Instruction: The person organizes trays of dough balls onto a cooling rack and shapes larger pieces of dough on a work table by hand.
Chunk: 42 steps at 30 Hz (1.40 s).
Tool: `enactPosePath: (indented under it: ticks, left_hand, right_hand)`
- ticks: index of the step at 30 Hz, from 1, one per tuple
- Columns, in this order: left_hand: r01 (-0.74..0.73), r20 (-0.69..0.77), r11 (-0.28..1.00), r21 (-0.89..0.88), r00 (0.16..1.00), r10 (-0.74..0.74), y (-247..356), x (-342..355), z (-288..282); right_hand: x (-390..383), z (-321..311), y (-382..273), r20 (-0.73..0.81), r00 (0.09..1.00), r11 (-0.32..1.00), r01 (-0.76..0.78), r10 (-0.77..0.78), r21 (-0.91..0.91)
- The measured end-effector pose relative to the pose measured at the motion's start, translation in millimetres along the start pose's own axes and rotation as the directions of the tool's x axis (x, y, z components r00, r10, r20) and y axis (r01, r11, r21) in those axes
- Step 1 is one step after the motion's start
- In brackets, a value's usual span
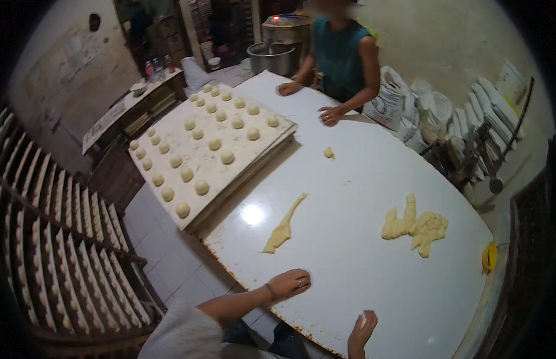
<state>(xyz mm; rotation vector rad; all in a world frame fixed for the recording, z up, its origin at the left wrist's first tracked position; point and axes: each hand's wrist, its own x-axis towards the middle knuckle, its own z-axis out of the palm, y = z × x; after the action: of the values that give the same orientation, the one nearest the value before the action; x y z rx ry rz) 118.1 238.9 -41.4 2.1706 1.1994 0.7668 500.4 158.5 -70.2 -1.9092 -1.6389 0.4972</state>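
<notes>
My left hand (290,283) rests palm down on the white table (343,263) near its front edge. Its fingers are curled, and whatever lies beneath them is hidden. Farther right, my right hand (362,332) is cupped on the tabletop, with a pale bit of dough (364,323) showing between thumb and fingers. Ahead of the left hand lies a long, thin strip of dough (281,232). A larger, lumpy heap of dough (416,227) sits to the right, and a small dough scrap (329,152) is farther back.
Stacked boards (242,161) at the table's left carry rows of round dough balls. Across the table stands a co-worker (343,63), both hands on the surface. A rack of filled trays (62,251) is at left, sacks (388,99) at back right, a yellow object (489,257) at the right edge.
</notes>
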Motion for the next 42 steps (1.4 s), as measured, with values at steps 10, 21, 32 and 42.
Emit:
enactPosePath:
  ticks: [10,21,32,42]
  left_hand:
    - [0.333,-0.099,0.626,-0.705,0.828,-0.552,-9,-49,14]
    - [0.468,0.338,0.227,-0.854,0.831,-0.442,-105,-135,-328]
    - [0.501,-0.457,0.835,-0.229,0.702,-0.547,-315,-136,-681]
    - [0.479,-0.400,0.859,0.182,0.834,-0.381,-572,-94,-797]
  right_hand:
    - [-44,17,-68,-0.267,0.922,0.957,-0.289,0.281,0.008]
    - [-13,66,-257,0.470,0.805,0.506,-0.593,0.362,0.626]
    - [198,269,-633,0.406,0.848,0.743,-0.023,-0.340,0.669]
    - [255,517,-959,0.338,0.697,0.774,0.546,-0.632,0.321]
